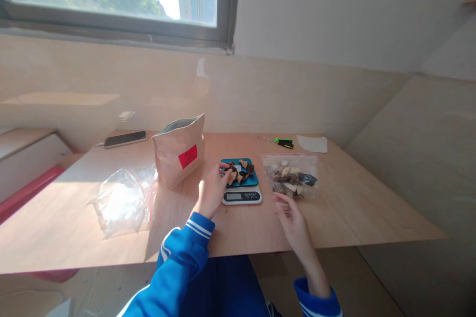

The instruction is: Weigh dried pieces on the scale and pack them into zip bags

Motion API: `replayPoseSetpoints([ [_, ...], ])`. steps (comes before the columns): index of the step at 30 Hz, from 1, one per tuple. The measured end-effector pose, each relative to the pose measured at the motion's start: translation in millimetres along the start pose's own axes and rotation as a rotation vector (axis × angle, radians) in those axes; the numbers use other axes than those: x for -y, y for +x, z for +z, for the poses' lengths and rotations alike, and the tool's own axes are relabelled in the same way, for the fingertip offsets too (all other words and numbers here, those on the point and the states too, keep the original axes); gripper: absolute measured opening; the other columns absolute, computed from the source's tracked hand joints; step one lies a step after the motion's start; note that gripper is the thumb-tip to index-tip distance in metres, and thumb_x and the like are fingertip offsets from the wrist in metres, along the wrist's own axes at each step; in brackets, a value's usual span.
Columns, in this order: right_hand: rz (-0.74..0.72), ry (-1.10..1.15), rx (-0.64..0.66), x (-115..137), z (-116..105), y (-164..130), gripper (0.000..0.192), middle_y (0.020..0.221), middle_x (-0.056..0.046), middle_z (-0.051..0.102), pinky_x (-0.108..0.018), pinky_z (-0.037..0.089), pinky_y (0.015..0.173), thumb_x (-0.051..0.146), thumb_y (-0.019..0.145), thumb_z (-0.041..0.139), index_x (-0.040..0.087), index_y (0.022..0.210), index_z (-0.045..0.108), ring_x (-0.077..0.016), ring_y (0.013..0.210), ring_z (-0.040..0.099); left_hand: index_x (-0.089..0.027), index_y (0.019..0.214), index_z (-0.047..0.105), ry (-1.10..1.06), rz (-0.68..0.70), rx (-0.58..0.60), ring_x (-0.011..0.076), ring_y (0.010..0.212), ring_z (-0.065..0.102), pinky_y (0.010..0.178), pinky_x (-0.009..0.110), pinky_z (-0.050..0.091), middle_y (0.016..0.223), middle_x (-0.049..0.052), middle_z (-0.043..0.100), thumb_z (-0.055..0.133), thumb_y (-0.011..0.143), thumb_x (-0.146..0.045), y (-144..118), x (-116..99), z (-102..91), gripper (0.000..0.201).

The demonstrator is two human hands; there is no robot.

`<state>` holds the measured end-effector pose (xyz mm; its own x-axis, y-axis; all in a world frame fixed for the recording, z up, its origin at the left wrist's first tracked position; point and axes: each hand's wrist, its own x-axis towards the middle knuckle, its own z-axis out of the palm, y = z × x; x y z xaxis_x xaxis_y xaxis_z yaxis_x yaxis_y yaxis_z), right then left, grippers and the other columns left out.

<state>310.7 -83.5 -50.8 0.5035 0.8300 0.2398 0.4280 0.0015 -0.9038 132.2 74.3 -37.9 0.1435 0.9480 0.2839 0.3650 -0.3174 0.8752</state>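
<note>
A small kitchen scale (241,196) with a blue top (253,181) stands mid-table, carrying several brown, dark and cream pieces (240,171). My left hand (212,189) reaches to the scale's left edge, fingertips pinching one of the pieces there. My right hand (292,219) rests on the table to the right of the scale, fingers loosely apart, holding nothing, just below a clear zip bag (291,177) filled with similar pieces. A tan stand-up pouch (178,151) with a red label stands open left of the scale.
A heap of empty clear zip bags (122,200) lies at the left. A phone (125,139) lies at the back left, a green and yellow screwdriver (281,142) and a white paper (313,143) at the back right. The wooden table (372,208) meets the wall.
</note>
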Motion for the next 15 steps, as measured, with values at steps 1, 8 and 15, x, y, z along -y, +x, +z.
replayPoseSetpoints([
  [1, 0.023, 0.0, -0.019, -1.4, -4.2, -9.3, 0.039, 0.109, -0.013, 0.069, -0.037, 0.054, 0.076, 0.046, 0.086, 0.052, 0.018, 0.111, 0.062, -0.0201, 0.08, 0.065, -0.021, 0.096, 0.063, -0.001, 0.011, -0.013, 0.0188, 0.086, 0.066, 0.072, 0.03, 0.05, 0.097, 0.005, 0.07, 0.059, 0.085, -0.035, 0.0, 0.4, -0.6, 0.018],
  [8, 0.154, -0.005, -0.064, -7.6, -31.5, -45.1, 0.043, 0.106, -0.013, 0.07, -0.036, 0.057, 0.07, 0.053, 0.082, 0.054, 0.019, 0.107, 0.063, -0.0206, 0.074, 0.066, -0.02, 0.091, 0.06, -0.015, 0.132, -0.141, 0.0187, 0.093, 0.062, 0.085, 0.035, 0.05, 0.094, 0.006, 0.064, 0.052, 0.088, -0.027, -10.5, -10.9, -34.3, 0.011],
  [15, 0.161, 0.014, -0.035, 1.8, -36.5, -49.9, 0.043, 0.102, -0.013, 0.071, -0.032, 0.057, 0.06, 0.054, 0.082, 0.055, 0.02, 0.107, 0.063, -0.0204, 0.071, 0.066, -0.018, 0.109, 0.055, 0.233, 0.267, -0.7, 0.0254, 0.122, 0.047, 0.105, 0.049, 0.038, 0.12, 0.012, 0.053, 0.053, 0.088, -0.024, -25.8, -25.7, -91.8, 0.022],
])
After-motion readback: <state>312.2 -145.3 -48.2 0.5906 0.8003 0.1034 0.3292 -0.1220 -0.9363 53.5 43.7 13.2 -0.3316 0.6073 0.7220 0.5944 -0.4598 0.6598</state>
